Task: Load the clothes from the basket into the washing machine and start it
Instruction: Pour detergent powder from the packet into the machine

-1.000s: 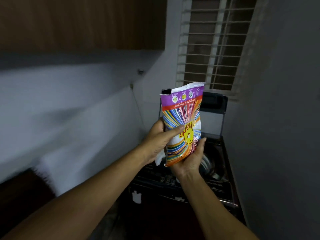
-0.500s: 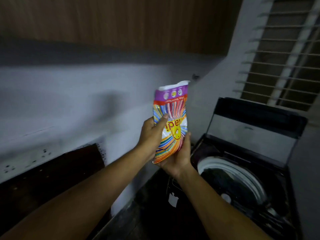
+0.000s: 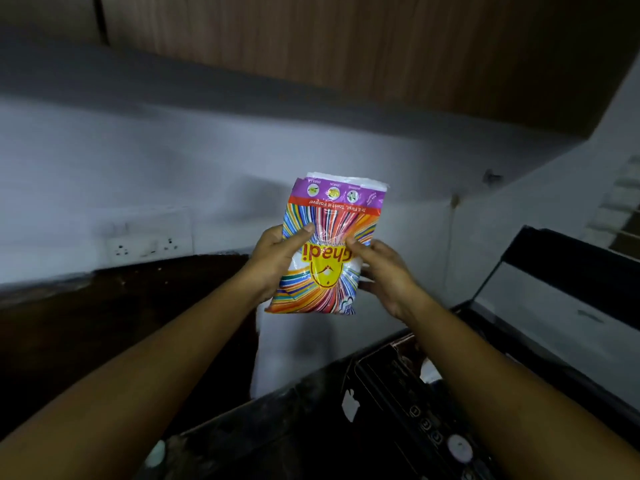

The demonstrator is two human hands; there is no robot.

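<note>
I hold a colourful detergent powder packet (image 3: 329, 237) upside down in front of the wall, at chest height. My left hand (image 3: 277, 261) grips its left edge with the thumb across the front. My right hand (image 3: 384, 271) grips its right side, thumb on the front. The top-loading washing machine (image 3: 398, 393) stands at lower right with its lid (image 3: 554, 289) raised; its control panel (image 3: 429, 420) shows between my forearms. The drum, the basket and the clothes are out of view.
A dark counter (image 3: 104, 323) runs along the left under a wall socket plate (image 3: 149, 242). A wooden cabinet (image 3: 346, 46) hangs overhead. A barred window (image 3: 623, 216) shows at the far right edge.
My view has swung left, so the washer has slid to the lower right and the drum has left the frame. My right hand has shifted from under the packet to its right side.
</note>
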